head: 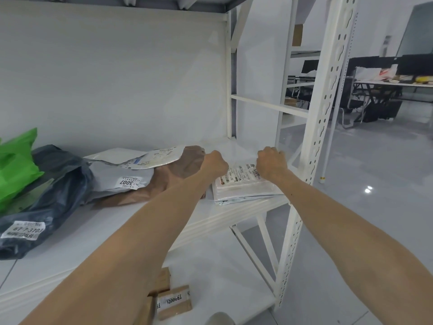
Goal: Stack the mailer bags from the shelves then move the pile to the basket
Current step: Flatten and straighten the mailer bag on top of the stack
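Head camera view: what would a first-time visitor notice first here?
Two bare arms reach in, the left hand and right hand curled at the far corners of a flat white mailer bag at the right end of the white shelf. Further left lies a jumble of bags, the bright green bag at the far left edge standing out most.

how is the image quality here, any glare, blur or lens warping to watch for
Head view: even, soft lighting with faint shadows; a small glare spot on the glossy floor; wide-angle warping bows the shelf upright; the label on the dark bag reads sharply, while print on the clear mailer is softer and the far desks are hazy.
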